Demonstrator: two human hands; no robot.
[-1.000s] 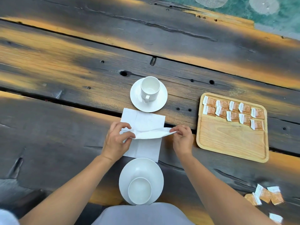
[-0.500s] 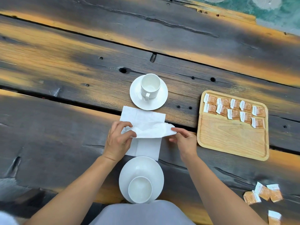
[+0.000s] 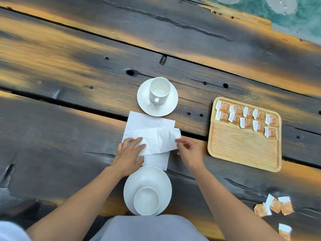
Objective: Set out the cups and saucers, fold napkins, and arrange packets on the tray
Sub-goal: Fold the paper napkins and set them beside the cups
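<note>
A white napkin [image 3: 159, 140], folded into a strip, lies across a flat unfolded napkin [image 3: 149, 121] at the table's middle. My left hand [image 3: 129, 153] rests flat on the strip's left end with its fingers spread. At the strip's right edge, my right hand [image 3: 189, 152] touches it with the index fingertip, fingers loose and apart. Beyond the napkins a white cup [image 3: 159, 87] stands on its saucer [image 3: 166, 108]. A second cup [image 3: 146, 200] sits on a saucer [image 3: 147, 178] near my body. The wooden tray [image 3: 243, 150] on the right holds several orange packets [image 3: 248, 119] in two rows.
Several loose orange packets [image 3: 272, 206] lie on the dark plank table at the lower right, with one more packet [image 3: 284, 230] near the frame's edge. Gaps run between the planks. The table's far edge shows at the upper right.
The folded napkin, held up pinched at both ends earlier, now lies flat on the other napkin. My left hand has flattened onto it and my right hand's pinch has loosened.
</note>
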